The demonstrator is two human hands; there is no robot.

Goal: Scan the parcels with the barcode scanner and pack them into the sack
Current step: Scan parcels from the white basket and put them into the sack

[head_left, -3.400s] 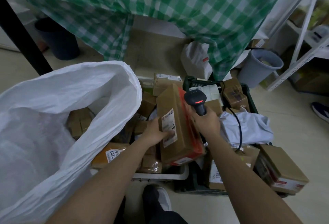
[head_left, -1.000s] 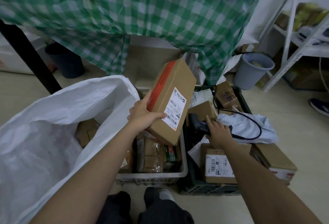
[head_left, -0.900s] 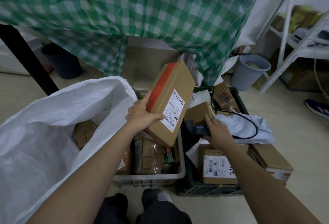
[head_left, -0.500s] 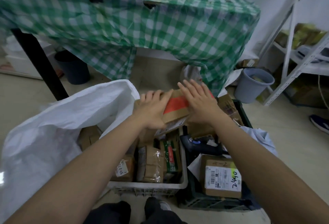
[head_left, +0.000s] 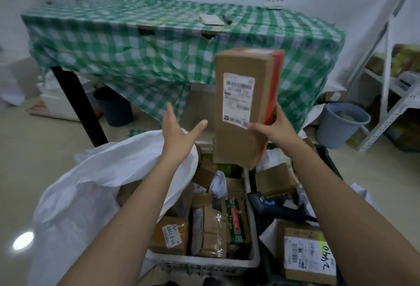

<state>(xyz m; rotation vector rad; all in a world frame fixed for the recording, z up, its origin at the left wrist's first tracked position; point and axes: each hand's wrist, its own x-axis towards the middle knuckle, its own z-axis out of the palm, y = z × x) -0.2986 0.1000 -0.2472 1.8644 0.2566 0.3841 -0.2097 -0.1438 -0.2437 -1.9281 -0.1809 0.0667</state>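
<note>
We read this as the packing step: the tall brown cardboard parcel with a red edge strip and white shipping label (head_left: 246, 103) is up in the air, upright, above the white plastic crate of small parcels (head_left: 204, 263). The right hand (head_left: 276, 127) grips its lower right side, thumb across the label corner. The left hand (head_left: 179, 134) is spread, fingers straight, holding nothing, just left of the parcel and over the rim of the white woven sack (head_left: 95, 185).

The black barcode scanner (head_left: 272, 206) lies in the dark crate on the right, nobody holding it.

Next move probably calls for passing or swinging the parcel left and dropping it into the sack mouth, the left hand catching or guiding.

Half a second ago both hands lay flat on the parcel, low over the crate; now it is raised on end, in the right hand only. A second ago the left hand held it while the right was down at the scanner.
</note>
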